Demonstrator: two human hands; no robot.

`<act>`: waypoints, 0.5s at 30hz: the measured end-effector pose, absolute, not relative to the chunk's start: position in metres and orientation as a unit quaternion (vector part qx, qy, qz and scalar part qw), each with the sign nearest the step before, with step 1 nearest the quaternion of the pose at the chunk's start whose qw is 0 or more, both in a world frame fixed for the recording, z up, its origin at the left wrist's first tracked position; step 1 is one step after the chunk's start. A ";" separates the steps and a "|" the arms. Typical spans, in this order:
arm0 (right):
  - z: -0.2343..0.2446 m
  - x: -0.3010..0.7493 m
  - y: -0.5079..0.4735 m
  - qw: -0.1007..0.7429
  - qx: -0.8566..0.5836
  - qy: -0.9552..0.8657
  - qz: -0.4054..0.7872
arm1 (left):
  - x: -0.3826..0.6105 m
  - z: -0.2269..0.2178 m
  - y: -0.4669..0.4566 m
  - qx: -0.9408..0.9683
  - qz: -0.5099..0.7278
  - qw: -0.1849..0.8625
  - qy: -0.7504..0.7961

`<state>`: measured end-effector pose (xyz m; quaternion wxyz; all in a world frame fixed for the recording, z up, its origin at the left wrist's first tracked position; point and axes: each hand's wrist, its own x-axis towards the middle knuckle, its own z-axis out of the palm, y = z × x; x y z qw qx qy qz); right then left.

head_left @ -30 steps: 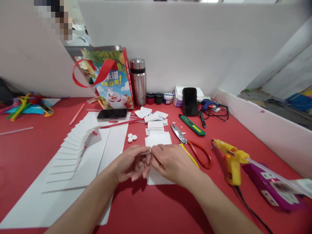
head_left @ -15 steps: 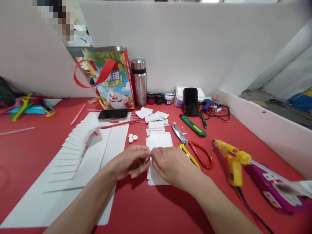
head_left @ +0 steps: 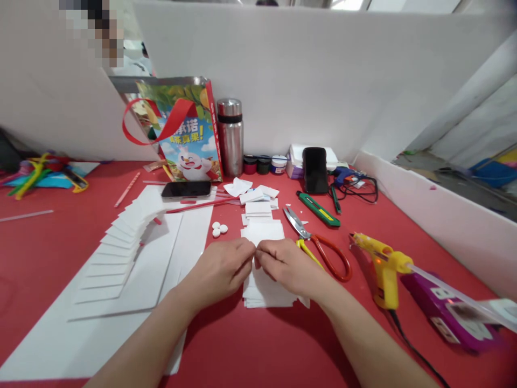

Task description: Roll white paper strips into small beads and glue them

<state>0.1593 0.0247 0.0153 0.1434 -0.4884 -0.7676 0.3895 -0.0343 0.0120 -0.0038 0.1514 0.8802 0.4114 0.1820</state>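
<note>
My left hand (head_left: 220, 270) and my right hand (head_left: 285, 265) meet fingertip to fingertip over a stack of white foam squares (head_left: 264, 291) on the red table (head_left: 250, 345). Both hands are closed in a pinch; what lies between the fingertips is too small to make out. More white squares (head_left: 258, 208) lie just beyond the hands. Three small white round pieces (head_left: 218, 229) sit to the left of them.
Fanned white strips (head_left: 117, 250) lie on a large white sheet (head_left: 97, 318) at left. Red-and-yellow scissors (head_left: 319, 248), a yellow glue gun (head_left: 382, 261) and a purple power strip (head_left: 448, 312) lie at right. A phone (head_left: 186, 188), steel flask (head_left: 230, 136), gift bag (head_left: 181, 132) and green knife (head_left: 319, 208) stand behind.
Both hands have dropped lower onto the stack of squares and drawn together. The thin white piece seen between the fingers a second ago no longer shows.
</note>
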 end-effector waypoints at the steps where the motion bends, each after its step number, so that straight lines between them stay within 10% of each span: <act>1: 0.014 0.159 0.025 0.149 -0.498 -0.757 0.396 | -0.034 -0.004 0.012 0.887 0.178 0.131 0.405; 5: 0.012 0.156 0.024 0.177 -0.506 -0.759 0.370 | -0.031 -0.003 0.011 0.860 0.204 0.181 0.431; 15: 0.019 0.158 0.020 0.126 -0.431 -0.879 0.162 | -0.025 -0.014 0.020 0.372 0.256 0.804 0.386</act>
